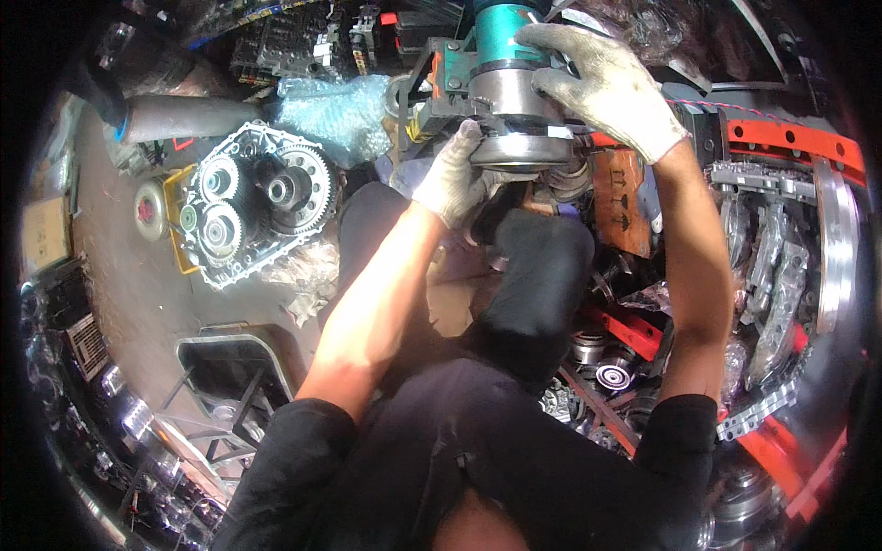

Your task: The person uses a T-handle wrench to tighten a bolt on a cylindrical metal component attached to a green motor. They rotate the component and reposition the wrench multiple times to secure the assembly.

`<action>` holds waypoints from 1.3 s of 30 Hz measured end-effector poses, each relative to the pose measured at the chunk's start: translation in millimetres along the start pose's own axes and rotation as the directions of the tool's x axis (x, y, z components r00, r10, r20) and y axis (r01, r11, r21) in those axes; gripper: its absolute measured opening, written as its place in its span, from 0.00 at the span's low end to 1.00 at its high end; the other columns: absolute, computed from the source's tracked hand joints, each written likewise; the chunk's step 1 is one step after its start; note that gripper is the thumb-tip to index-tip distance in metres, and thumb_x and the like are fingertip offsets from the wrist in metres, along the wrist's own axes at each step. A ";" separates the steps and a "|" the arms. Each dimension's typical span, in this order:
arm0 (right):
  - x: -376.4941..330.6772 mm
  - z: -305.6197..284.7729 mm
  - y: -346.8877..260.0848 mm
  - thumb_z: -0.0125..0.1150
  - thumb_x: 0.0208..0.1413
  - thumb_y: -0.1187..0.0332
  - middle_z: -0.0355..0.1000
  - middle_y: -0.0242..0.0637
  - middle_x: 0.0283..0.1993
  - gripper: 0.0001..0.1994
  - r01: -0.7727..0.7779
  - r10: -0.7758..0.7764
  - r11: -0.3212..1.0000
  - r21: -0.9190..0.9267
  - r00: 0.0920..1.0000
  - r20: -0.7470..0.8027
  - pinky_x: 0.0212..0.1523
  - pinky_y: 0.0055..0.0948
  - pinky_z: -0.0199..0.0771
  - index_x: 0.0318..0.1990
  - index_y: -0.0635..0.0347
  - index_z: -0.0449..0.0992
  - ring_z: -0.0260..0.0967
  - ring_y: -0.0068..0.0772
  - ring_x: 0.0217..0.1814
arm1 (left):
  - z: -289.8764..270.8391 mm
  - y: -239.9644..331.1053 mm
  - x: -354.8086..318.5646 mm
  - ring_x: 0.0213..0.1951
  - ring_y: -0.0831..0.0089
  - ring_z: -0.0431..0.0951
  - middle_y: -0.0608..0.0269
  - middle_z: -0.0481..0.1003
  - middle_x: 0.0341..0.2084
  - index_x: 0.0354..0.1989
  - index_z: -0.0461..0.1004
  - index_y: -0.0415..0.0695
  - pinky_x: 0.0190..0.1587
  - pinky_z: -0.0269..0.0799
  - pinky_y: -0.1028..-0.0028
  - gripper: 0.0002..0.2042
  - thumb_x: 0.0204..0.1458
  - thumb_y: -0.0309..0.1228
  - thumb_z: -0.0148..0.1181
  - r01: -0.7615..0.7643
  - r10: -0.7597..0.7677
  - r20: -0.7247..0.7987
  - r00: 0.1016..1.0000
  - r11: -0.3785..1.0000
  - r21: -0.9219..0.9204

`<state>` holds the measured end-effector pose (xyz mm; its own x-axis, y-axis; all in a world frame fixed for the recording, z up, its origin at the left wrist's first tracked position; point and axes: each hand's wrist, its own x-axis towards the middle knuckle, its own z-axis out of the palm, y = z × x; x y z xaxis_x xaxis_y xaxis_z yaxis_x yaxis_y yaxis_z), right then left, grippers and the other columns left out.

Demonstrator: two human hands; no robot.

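Note:
In front of me is a green cylindrical machine (503,35) with a bare metal collar (505,92) below it. A shiny round metal drum (522,151) sits at its lower end. My left hand (455,174), in a whitish work glove, is closed on the drum's left edge, thumb on its side and fingers beneath. My right hand (606,87), gloved alike, lies against the machine's right side. Its fingers are apart, the upper ones touching the green body and the thumb by the collar. Whether the drum is fixed to the collar, I cannot tell.
An open gear housing (262,204) with several gears stands at left, beside bubble wrap (335,119). A black-rimmed tray (234,344) is lower left. At right, a red metal frame (790,138) surrounds wrapped metal parts (767,275). An orange panel (622,202) stands below my right wrist.

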<state>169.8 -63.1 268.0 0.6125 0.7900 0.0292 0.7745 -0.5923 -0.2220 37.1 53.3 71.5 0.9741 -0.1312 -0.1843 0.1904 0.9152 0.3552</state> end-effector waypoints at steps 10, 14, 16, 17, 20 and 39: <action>-115.0 131.8 5.8 0.63 0.67 0.46 0.76 0.45 0.64 0.30 -0.372 0.601 0.790 0.487 0.627 -0.496 0.60 0.39 0.79 0.65 0.60 0.75 0.76 0.40 0.62 | -13.4 -11.0 5.6 0.62 0.44 0.78 0.42 0.73 0.63 0.71 0.62 0.38 0.61 0.79 0.40 0.45 0.57 0.62 0.66 0.062 -0.064 -0.010 0.998 0.989 -0.135; -143.6 214.3 -5.5 0.51 0.73 0.40 0.75 0.42 0.62 0.31 -0.157 0.763 0.364 0.918 0.616 -0.197 0.63 0.38 0.73 0.64 0.60 0.74 0.74 0.38 0.62 | -13.0 -5.6 -7.1 0.59 0.47 0.79 0.45 0.77 0.58 0.68 0.67 0.39 0.58 0.82 0.43 0.39 0.59 0.56 0.68 0.129 -0.134 -0.101 0.986 0.990 -0.056; -146.7 227.7 -20.7 0.48 0.74 0.40 0.76 0.41 0.61 0.31 -0.037 0.790 0.312 0.949 0.565 -0.238 0.66 0.39 0.70 0.63 0.61 0.75 0.72 0.36 0.63 | -11.1 -5.8 -23.0 0.59 0.49 0.79 0.47 0.77 0.59 0.70 0.67 0.40 0.58 0.82 0.46 0.36 0.60 0.52 0.66 0.141 -0.142 -0.105 0.984 0.990 -0.020; -148.1 227.3 -29.6 0.47 0.74 0.41 0.75 0.41 0.60 0.30 0.016 0.761 0.380 0.925 0.563 -0.323 0.67 0.39 0.68 0.62 0.61 0.75 0.71 0.36 0.63 | -9.4 -7.6 -32.4 0.59 0.50 0.79 0.48 0.77 0.59 0.70 0.67 0.41 0.59 0.82 0.48 0.35 0.61 0.50 0.66 0.122 -0.122 -0.061 0.991 0.993 -0.002; -162.9 217.9 -71.4 0.43 0.76 0.44 0.75 0.41 0.58 0.29 -0.034 0.778 0.347 0.937 0.568 -0.268 0.70 0.40 0.64 0.61 0.63 0.75 0.69 0.36 0.64 | -5.7 -12.7 -69.0 0.63 0.51 0.76 0.46 0.73 0.65 0.75 0.63 0.43 0.65 0.76 0.52 0.33 0.62 0.41 0.61 0.125 -0.114 -0.157 0.981 0.990 0.061; -62.4 -18.6 -33.2 0.64 0.51 0.68 0.80 0.53 0.55 0.26 -0.193 0.174 0.967 -0.165 0.977 -0.121 0.61 0.42 0.78 0.60 0.63 0.79 0.81 0.49 0.54 | -37.7 -32.2 -256.6 0.51 0.61 0.81 0.52 0.80 0.50 0.59 0.74 0.37 0.58 0.79 0.59 0.16 0.69 0.33 0.54 -0.040 -0.070 -0.435 0.898 0.971 -0.237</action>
<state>108.7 -95.6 291.6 0.7527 0.6495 0.1077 0.6570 -0.7516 -0.0592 -223.6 71.9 72.8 0.8081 -0.0158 -0.5888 0.1174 0.9839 0.1347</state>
